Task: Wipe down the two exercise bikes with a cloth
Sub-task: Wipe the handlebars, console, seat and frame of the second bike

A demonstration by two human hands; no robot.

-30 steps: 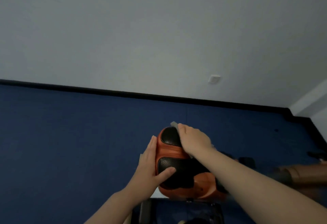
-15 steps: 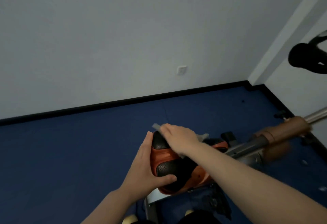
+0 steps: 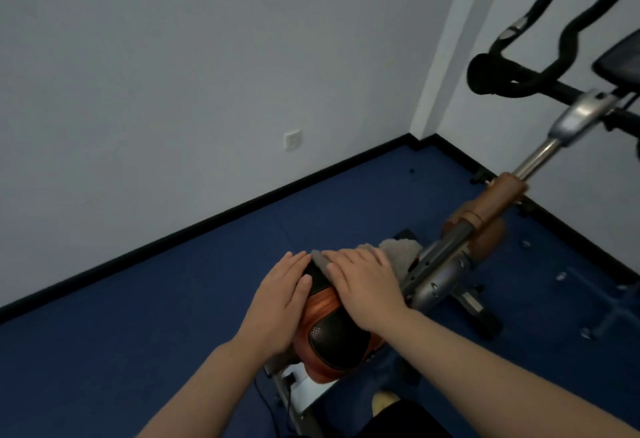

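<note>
— Now, hand states?
— Right hand, fingers flat, presses the grey fluffy cloth on the orange-and-black padded bike saddle; left hand, fingers extended, braces the saddle's left edge.

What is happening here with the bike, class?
A person is wiping an exercise bike's saddle. The right hand presses a grey cloth flat on the saddle's front, while the left hand steadies its side. The handlebars are untouched.
</note>
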